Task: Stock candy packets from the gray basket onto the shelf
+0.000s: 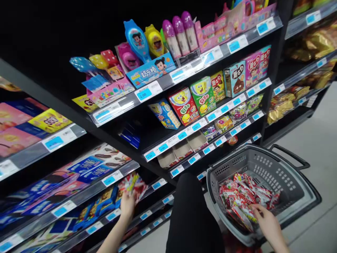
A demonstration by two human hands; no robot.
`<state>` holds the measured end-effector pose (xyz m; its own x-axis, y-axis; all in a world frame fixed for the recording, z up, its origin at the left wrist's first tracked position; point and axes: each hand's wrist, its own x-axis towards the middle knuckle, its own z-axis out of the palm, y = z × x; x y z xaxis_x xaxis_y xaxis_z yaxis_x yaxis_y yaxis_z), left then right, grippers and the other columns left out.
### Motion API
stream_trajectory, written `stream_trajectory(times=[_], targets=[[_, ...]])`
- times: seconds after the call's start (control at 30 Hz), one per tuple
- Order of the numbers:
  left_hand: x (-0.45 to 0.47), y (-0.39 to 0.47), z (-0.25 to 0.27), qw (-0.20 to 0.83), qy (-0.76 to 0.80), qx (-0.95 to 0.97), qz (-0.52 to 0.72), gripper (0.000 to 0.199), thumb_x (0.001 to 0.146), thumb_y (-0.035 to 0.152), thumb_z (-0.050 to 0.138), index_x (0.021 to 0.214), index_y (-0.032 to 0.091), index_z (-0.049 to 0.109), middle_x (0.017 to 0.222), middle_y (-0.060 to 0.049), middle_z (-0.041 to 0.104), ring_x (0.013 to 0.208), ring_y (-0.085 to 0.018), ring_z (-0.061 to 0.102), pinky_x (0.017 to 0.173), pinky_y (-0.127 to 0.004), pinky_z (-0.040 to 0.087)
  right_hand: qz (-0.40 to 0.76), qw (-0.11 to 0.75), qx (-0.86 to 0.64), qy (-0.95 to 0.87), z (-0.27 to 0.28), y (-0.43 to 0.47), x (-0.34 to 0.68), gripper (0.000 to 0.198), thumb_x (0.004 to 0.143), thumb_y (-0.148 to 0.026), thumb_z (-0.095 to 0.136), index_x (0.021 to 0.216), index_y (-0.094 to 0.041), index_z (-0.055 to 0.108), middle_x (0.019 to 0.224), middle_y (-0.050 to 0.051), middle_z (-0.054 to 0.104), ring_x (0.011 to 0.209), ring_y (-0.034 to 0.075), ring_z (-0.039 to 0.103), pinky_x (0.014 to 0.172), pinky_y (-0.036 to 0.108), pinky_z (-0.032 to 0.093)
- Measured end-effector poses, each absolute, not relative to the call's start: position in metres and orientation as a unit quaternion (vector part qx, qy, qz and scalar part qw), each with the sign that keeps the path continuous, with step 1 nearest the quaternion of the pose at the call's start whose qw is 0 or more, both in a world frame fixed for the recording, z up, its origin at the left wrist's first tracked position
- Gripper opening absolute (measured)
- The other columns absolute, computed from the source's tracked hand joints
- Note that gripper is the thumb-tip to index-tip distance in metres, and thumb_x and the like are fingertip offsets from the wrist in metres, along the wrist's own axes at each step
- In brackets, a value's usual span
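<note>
My left hand point(127, 203) is at the edge of a low shelf on the left, closed on a red and white snack packet point(134, 186). Blur hides the print on it. Over the near side of a grey shopping basket point(297, 207), my right hand point(267, 223) pinches the edge of one red and white snack packet point(243, 209). Several similar packets point(237, 188) lie heaped in the basket below and beyond it. My dark-clothed knee point(193, 211) is between the two hands.
Shelves hold snack boxes point(184, 105), upright candy toys point(138, 40) and blue biscuit packs point(86, 168). Open cartons point(181, 151) sit on a lower shelf. Gold bags point(283, 105) fill shelves at right. The basket's black handle point(292, 158) sticks out over the pale floor point(319, 140).
</note>
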<state>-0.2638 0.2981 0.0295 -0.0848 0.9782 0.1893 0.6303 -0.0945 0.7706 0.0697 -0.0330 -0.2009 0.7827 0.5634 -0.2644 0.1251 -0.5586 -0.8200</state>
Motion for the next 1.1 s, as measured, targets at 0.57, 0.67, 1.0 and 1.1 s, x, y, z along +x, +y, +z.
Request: stream_trajectory(times=[0.57, 0.67, 1.0, 1.1], targets=[[-0.076, 0.107, -0.031, 0.387, 0.147, 0.908, 0.063, 0.051, 0.071, 0.005, 0.044, 0.115, 0.030, 0.053, 0.126, -0.003, 0.047, 0.118, -0.023, 0.035, 0.101, -0.043, 0.026, 0.514, 0.785, -0.344, 0.032, -0.079, -0.018, 0.022, 0.053, 0.065, -0.038, 0.069, 0.112, -0.030, 0.046, 0.105, 0.004, 0.063, 0.088, 0.024, 0.062, 0.070, 0.041, 0.050], [-0.060, 0.107, -0.045, 0.498, 0.086, 0.859, 0.078, 0.063, 0.063, 0.017, 0.065, 0.123, 0.027, 0.046, 0.136, -0.007, 0.033, 0.123, -0.028, 0.028, 0.103, -0.043, 0.022, 0.431, 0.798, -0.420, 0.028, -0.090, -0.029, 0.039, 0.052, 0.058, -0.025, 0.075, 0.104, -0.026, 0.053, 0.101, 0.004, 0.066, 0.086, 0.024, 0.063, 0.072, 0.040, 0.050], [-0.050, 0.131, -0.094, 0.883, 0.180, 0.433, 0.020, 0.085, 0.055, 0.009, 0.073, 0.129, 0.026, 0.033, 0.103, -0.009, 0.060, 0.085, -0.022, 0.061, 0.073, -0.032, 0.046, 0.408, 0.784, -0.465, -0.047, -0.109, -0.031, 0.041, 0.049, 0.058, -0.024, 0.074, 0.103, -0.022, 0.056, 0.099, 0.005, 0.067, 0.088, 0.024, 0.063, 0.078, 0.039, 0.048], [-0.048, 0.133, -0.104, 0.884, 0.235, 0.398, 0.072, 0.073, 0.053, 0.008, 0.074, 0.120, 0.018, 0.046, 0.085, -0.008, 0.065, 0.069, -0.017, 0.063, 0.065, -0.027, 0.046, 0.403, 0.784, -0.471, -0.040, -0.114, -0.030, 0.041, 0.048, 0.059, -0.024, 0.074, 0.103, -0.022, 0.056, 0.099, 0.004, 0.067, 0.091, 0.024, 0.062, 0.080, 0.040, 0.047]])
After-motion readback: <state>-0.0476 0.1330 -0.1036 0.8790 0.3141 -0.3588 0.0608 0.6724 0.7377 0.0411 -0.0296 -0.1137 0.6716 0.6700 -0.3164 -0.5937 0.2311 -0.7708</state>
